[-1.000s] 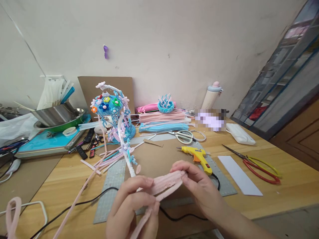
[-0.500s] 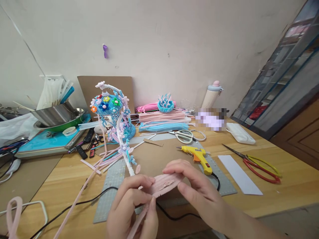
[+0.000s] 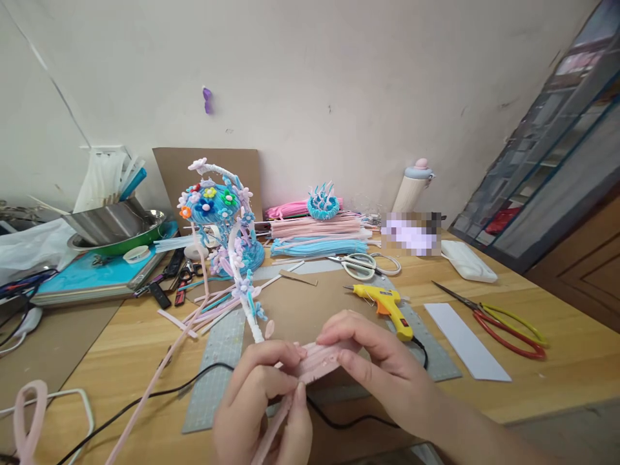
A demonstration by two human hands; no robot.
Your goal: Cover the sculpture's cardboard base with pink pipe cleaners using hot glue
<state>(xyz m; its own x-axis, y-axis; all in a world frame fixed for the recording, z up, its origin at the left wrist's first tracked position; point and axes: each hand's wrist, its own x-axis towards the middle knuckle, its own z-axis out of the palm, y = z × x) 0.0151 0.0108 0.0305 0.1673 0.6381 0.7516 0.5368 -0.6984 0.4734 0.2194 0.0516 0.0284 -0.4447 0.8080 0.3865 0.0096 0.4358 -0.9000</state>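
Chenille piece [image 3: 314,367] lies between left grip [image 3: 259,407] and right grip [image 3: 387,365], pinched by both.

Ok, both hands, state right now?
Left hand: closed, pinching the pale pink fuzzy piece.
Right hand: closed on the same piece, at its other end.

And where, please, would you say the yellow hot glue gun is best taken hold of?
Probably around its handle, with the right hand coming from the near right: the hot glue gun lies flat, handle slanting toward the person, metal nozzle pointing left, away from that approach. The black cord leaves the handle's lower end, so grip just above it.
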